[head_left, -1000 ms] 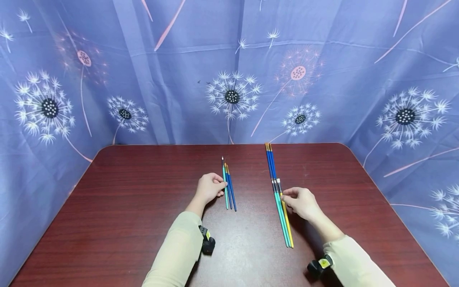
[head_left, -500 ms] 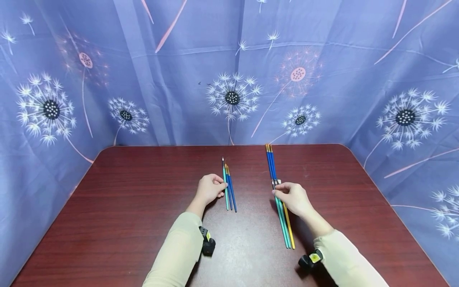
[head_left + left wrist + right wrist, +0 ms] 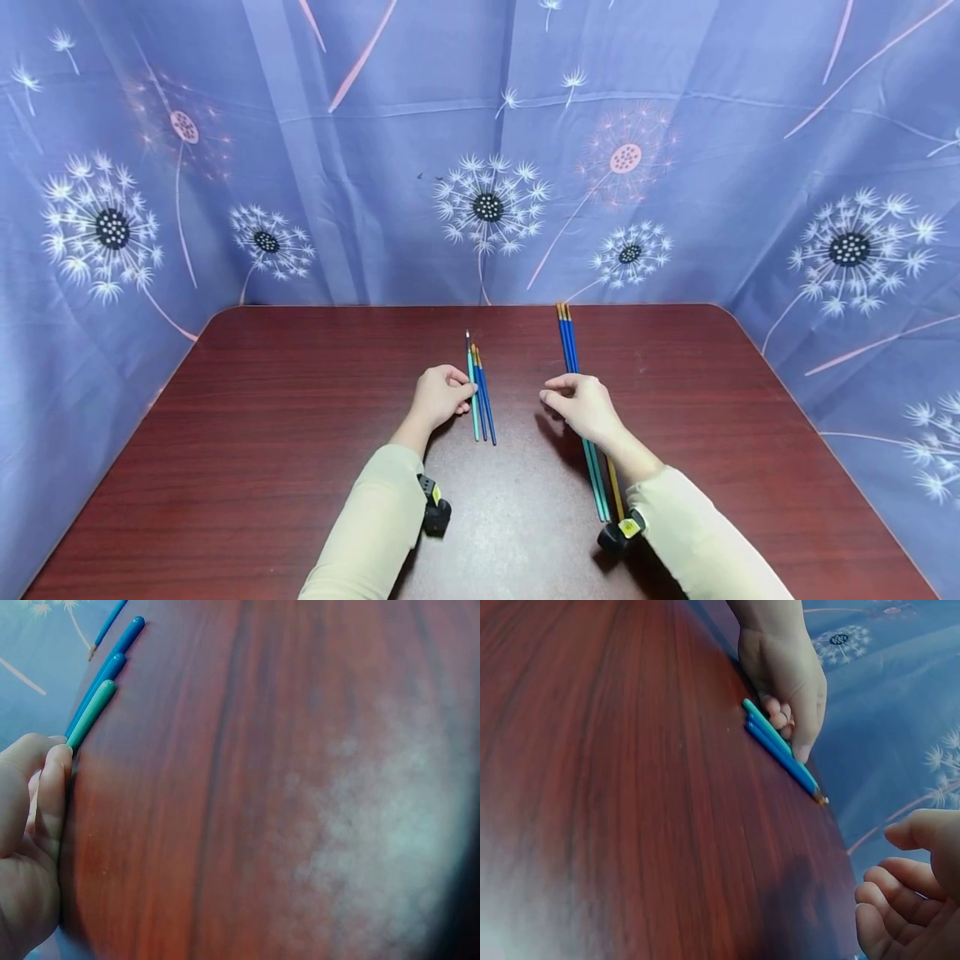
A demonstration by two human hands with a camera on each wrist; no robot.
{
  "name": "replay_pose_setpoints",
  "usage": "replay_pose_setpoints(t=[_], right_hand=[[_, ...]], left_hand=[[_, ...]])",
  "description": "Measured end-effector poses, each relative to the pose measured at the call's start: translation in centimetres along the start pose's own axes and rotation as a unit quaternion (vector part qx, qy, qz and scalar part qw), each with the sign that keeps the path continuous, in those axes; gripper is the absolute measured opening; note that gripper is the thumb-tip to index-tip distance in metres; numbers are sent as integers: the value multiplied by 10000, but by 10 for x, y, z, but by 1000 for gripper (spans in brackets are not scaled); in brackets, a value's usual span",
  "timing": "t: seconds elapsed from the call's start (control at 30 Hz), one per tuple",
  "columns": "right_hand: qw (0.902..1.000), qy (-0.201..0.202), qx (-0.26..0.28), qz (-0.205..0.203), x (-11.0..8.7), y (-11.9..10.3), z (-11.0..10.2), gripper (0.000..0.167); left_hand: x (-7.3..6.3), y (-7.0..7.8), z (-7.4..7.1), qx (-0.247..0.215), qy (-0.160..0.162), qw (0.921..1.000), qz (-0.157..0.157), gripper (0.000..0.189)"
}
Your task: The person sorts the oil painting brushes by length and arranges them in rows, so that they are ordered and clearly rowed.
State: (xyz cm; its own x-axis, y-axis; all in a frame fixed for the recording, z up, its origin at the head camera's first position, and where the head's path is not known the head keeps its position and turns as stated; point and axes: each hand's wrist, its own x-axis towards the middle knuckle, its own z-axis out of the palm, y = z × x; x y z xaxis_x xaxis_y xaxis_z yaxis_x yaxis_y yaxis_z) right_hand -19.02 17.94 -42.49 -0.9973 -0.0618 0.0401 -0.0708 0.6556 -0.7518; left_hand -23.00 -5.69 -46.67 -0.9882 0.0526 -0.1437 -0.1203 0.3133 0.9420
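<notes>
A teal paintbrush with a dark ferrule lies left of two blue paintbrushes on the table. The thumb and fingers of my left hand pinch the teal one midway along its handle. My right hand hangs above the right-hand row of brushes, its fingers loosely bent and holding nothing; in the right wrist view a gap shows between thumb and fingers. Beneath it lie teal paintbrushes and a yellow paintbrush, their upper ends hidden by that hand. Farther back are several blue paintbrushes.
The dark red wood-grain table ends at a blue curtain printed with dandelions. The back tips of the right-hand blue brushes reach the table's far edge. A black wrist camera on the right sleeve hangs over the near end of the yellow brush.
My right hand has left the white-tipped brush ends in the right-hand row and shifted left, toward the left group. My left hand has stayed on the teal paintbrush.
</notes>
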Motion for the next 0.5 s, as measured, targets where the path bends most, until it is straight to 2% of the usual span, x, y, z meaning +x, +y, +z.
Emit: replay_pose_setpoints(t=[0.13, 0.4, 0.5], right_hand=[[9999, 19, -38, -160, 3, -7, 9, 25], [9995, -134, 195, -186, 12, -19, 26, 26], [9995, -140, 132, -233, 15, -23, 32, 24]], left_hand=[[-1, 0, 0, 14, -1, 10000, 26, 12], [-1, -1, 0, 53, 7, 10000, 51, 12], [1, -2, 0, 62, 19, 10000, 63, 12]])
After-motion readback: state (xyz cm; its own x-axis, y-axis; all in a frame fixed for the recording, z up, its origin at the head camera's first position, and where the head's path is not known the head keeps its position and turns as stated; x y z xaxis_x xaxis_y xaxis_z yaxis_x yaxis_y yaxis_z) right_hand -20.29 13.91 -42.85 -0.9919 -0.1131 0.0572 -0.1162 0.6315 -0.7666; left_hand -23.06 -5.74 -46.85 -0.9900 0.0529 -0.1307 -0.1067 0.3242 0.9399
